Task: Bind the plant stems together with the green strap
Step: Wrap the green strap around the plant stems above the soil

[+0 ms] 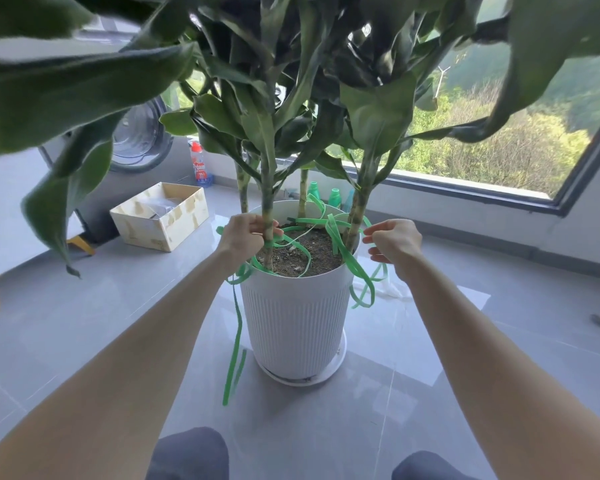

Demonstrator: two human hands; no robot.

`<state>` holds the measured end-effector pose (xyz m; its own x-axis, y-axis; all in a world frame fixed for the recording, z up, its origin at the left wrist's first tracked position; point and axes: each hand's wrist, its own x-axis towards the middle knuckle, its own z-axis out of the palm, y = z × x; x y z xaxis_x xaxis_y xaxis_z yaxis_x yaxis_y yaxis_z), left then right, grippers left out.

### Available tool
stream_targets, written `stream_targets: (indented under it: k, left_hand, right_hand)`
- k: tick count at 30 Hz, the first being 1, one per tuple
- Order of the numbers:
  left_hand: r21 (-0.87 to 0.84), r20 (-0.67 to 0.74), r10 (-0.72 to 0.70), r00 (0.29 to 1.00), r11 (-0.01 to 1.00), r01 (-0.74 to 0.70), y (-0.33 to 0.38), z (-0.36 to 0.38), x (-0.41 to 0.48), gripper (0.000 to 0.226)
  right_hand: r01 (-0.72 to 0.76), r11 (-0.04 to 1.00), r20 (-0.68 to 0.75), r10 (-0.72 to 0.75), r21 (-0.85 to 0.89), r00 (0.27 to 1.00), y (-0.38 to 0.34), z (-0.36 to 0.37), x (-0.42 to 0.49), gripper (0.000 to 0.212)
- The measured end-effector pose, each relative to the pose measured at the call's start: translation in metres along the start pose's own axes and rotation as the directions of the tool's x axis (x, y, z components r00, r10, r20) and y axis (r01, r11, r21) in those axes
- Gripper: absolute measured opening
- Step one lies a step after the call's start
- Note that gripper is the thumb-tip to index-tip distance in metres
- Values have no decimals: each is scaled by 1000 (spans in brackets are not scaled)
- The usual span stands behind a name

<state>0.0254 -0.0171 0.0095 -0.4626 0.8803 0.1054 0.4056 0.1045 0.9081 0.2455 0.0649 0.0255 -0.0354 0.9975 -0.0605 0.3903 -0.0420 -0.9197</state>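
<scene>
I am observing the left hand [245, 233] gripping the front-left stem [267, 199], where the green strap [358, 270] is wrapping round it. The right hand [394, 242] is pinching the green strap beside the right stem [359, 206]. Loose loops are lying over the soil [323, 251] and hanging down the white pot [295, 323].

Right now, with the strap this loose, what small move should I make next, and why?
Probably pull the right hand outward to take up slack: the green strap hangs in loose loops over the pot rim, while the left hand grips the front stem.
</scene>
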Motion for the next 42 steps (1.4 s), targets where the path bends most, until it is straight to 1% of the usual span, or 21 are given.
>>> stream_targets:
  k: [2, 4, 9, 12, 17, 19, 23, 26, 30, 35, 38, 42]
  left_hand:
    - [-82, -10, -82, 997, 993, 81, -4, -3, 3, 37]
    - [-115, 3, -129, 992, 985, 128, -6, -5, 5, 34]
    - [-85, 28, -113, 993, 990, 115, -3, -4, 4, 32]
    - [-61, 40, -123, 992, 990, 125, -5, -4, 6, 29]
    - [31, -37, -165, 986, 986, 166, -14, -7, 10, 21]
    - [47, -34, -181, 983, 982, 182, -14, -8, 8, 16]
    - [36, -13, -173, 985, 984, 173, -14, -10, 8, 14]
    - [12, -42, -175, 984, 984, 176, -13, -12, 8, 14]
    - [-20, -77, -174, 982, 985, 173, -9, -12, 7, 20]
    - [9, 14, -188, 982, 982, 188, -7, -11, 7, 29]
    - [66, 66, -174, 983, 983, 169, -6, -8, 9, 34]
    - [102, 134, -126, 983, 988, 113, -2, -4, 8, 33]
  right_hand:
    - [8, 1000, 7, -8, -16, 1000, 1, 2, -2, 32]
    - [27, 999, 25, -26, -43, 999, 0, 4, -3, 32]
    - [57, 997, 123, -49, -60, 991, -7, 11, -7, 28]
    - [94, 993, 169, -80, -77, 982, -12, 17, -11, 30]
    - [154, 984, 267, -127, -84, 955, -22, 33, -18, 32]
    - [158, 985, 288, -130, -76, 949, -24, 40, -19, 30]
    - [167, 984, 306, -141, -61, 942, -26, 48, -16, 29]
    - [178, 982, 299, -153, -58, 942, -26, 51, -12, 28]
    - [173, 984, 278, -152, -50, 948, -25, 53, -5, 29]
    - [149, 988, 261, -134, -42, 956, -22, 53, -1, 29]
    - [141, 989, 256, -127, -38, 958, -20, 51, 1, 30]
    - [140, 989, 264, -125, -41, 956, -19, 50, 3, 30]
